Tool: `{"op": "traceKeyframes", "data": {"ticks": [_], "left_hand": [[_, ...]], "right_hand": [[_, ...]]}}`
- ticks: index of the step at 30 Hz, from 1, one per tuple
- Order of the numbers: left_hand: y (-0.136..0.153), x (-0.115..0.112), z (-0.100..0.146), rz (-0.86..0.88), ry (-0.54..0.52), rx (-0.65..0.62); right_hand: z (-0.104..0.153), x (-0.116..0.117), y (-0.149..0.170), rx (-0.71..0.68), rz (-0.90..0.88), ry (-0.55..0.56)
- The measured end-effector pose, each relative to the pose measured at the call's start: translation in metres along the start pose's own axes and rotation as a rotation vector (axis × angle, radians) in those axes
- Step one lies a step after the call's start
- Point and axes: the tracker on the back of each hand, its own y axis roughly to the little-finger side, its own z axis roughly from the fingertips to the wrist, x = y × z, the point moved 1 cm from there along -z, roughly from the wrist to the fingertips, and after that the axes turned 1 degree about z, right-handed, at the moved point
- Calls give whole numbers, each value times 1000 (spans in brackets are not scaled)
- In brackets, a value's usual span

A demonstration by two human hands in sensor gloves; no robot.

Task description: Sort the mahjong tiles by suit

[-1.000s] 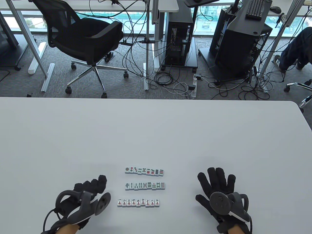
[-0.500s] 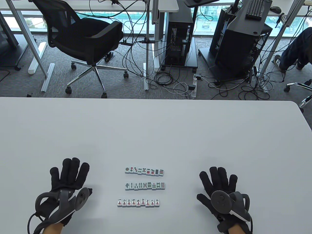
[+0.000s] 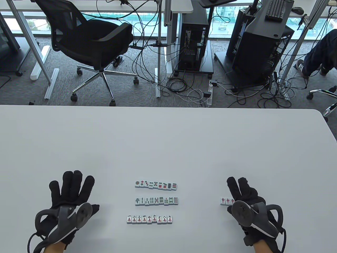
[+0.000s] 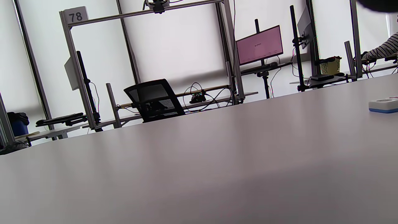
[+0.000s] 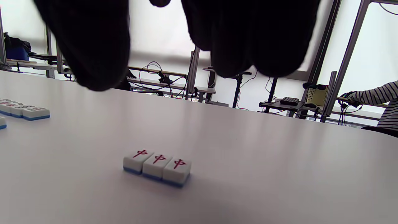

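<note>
Three neat rows of mahjong tiles lie at the table's near middle: a dots row [image 3: 155, 185], a bamboo row [image 3: 157, 201] and a characters row [image 3: 149, 219]. Right of them lie three red-dragon tiles [image 3: 226, 201] side by side, also seen in the right wrist view as red-dragon tiles [image 5: 157, 167]. My right hand [image 3: 243, 191] hovers just right of them with straight fingers [image 5: 93, 46], holding nothing. My left hand [image 3: 72, 191] lies flat left of the rows, fingers spread and empty. The left wrist view catches one end tile [image 4: 383, 105].
The white table [image 3: 168, 137] stretches far beyond the tiles to its back edge. On the floor past it are a black office chair [image 3: 89, 39], computer towers [image 3: 194, 44] and cables. A seated person's leg [image 3: 320, 52] shows at the far right.
My left hand moved left away from the rows and flattened from a curled pose. My right hand shifted right, uncovering three red-dragon tiles where it lay.
</note>
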Motion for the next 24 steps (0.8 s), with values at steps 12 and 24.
{"op": "traceKeyframes", "data": {"ticks": [12, 24], "left_hand": [[14, 13, 7, 138, -49, 2], [7, 15, 10, 199, -25, -65]], "right_hand": [[-54, 58, -34, 4, 114, -375], [-64, 60, -43, 11, 224, -461]]}}
